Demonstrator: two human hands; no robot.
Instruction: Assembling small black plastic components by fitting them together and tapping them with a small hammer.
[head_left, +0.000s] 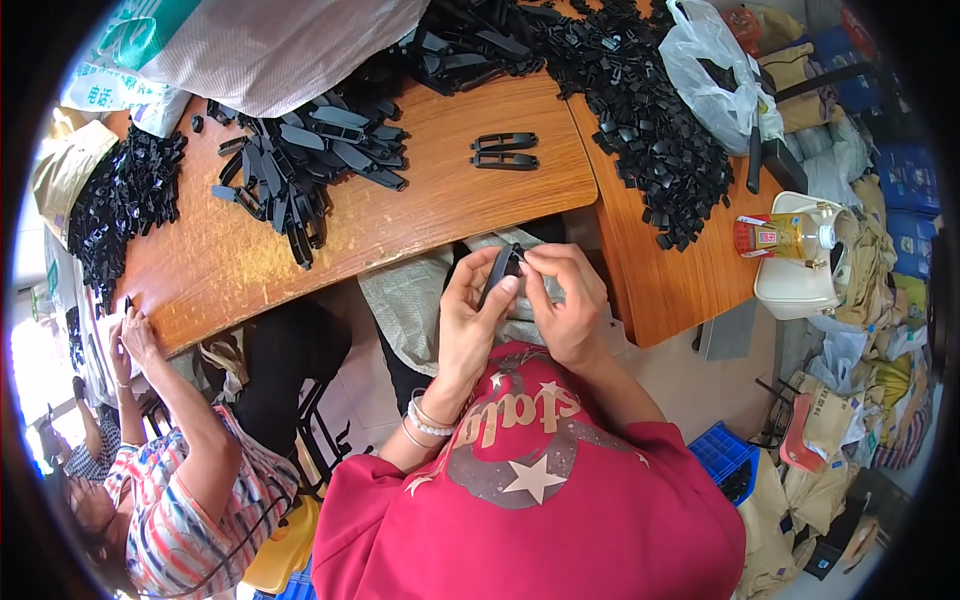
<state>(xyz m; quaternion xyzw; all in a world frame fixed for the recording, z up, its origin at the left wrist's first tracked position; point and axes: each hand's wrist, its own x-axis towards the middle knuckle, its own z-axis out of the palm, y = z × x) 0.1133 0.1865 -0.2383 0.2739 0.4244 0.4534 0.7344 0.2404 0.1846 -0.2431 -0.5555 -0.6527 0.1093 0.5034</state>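
Above my lap, just off the table's front edge, my left hand (pixel 468 315) is closed around a long, slim black plastic piece (pixel 495 274) held tilted. My right hand (pixel 568 305) pinches at the upper end of that piece, where a small black part (pixel 516 252) shows between the fingertips. Whether the two parts are joined I cannot tell. Beyond my hands, two long black frame-like pieces (pixel 505 140) lie side by side on the wooden table (pixel 430 200).
A heap of long black pieces (pixel 340 140) spreads on the table's left. Small black parts (pixel 660 160) are piled at right, more (pixel 130 190) at far left. A bottle (pixel 790 235) lies on a white bag (pixel 795 285). A co-worker (pixel 190 470) sits at left, hands at the table edge.
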